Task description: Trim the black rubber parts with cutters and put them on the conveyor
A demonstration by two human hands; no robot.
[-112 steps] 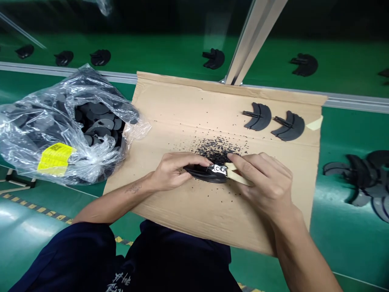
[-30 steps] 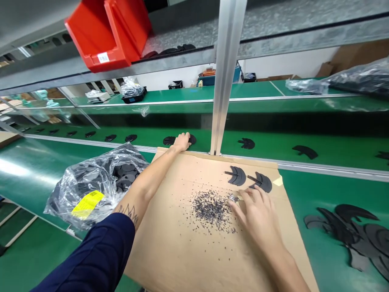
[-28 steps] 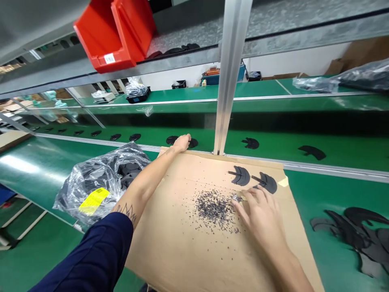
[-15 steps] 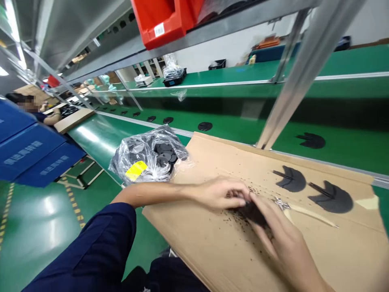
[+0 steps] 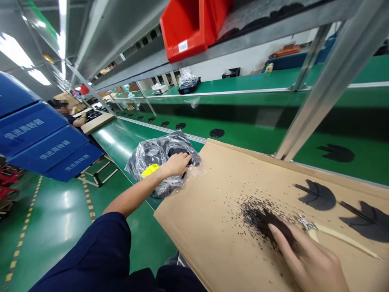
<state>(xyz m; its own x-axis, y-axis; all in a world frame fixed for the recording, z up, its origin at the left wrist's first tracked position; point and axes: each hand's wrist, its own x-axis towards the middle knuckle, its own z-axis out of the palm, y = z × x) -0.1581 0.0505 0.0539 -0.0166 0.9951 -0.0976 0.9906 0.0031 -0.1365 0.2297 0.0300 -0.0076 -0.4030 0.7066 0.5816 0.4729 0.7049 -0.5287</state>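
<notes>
My left hand (image 5: 177, 164) reaches into the opening of a clear plastic bag (image 5: 146, 152) full of flat black pieces. Its fingers are bunched and curled down, their tips hidden among the pieces. Between thumb and fingers, my right hand (image 5: 306, 253) holds a dark, flat black piece (image 5: 281, 231) just over the cardboard. Beneath and beside that piece lies a scatter of tiny black bits (image 5: 252, 209). Close to the right hand rests a plier-like tool (image 5: 306, 223) with a metal head and cream handles. Two notched black discs with strips, one nearer (image 5: 319, 195) and one farther right (image 5: 369, 221), lie beyond it.
A cardboard sheet (image 5: 206, 219) covers the bench before me. A metal post (image 5: 319, 89) rises behind it, under a shelf with a red bin (image 5: 188, 30). Black pieces sit spaced along the green surface behind (image 5: 258, 140). Blue crates (image 5: 48, 142) and another person (image 5: 71, 115) are at left.
My left hand has moved from beside my right hand into the plastic bag. The right hand keeps the black piece and has shifted nearer. More of the tiny black bits show now.
</notes>
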